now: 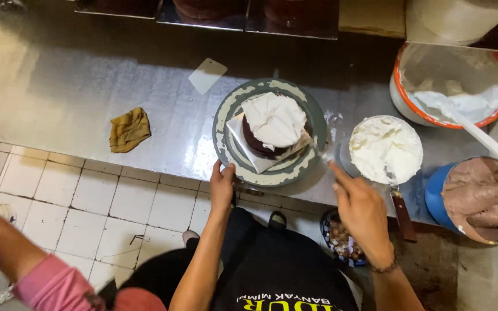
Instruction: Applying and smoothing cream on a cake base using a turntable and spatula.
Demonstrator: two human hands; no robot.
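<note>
A dark round cake (272, 125) topped with white cream sits on a square board on a grey turntable (226, 112) on the metal tabletop (87, 86). The left hand (222, 187) grips the turntable's near rim. The right hand (361, 210) holds a spatula (318, 151) against the cake's side. A bowl of white cream (385, 148) stands just right.

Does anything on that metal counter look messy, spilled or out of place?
Yes. White cream is smeared on the steel counter beside the round grey turntable, whose rim is streaked too. A crumpled mustard-yellow cloth and a white plastic scraper lie loose, apart from the cream-topped dark cake.
</note>
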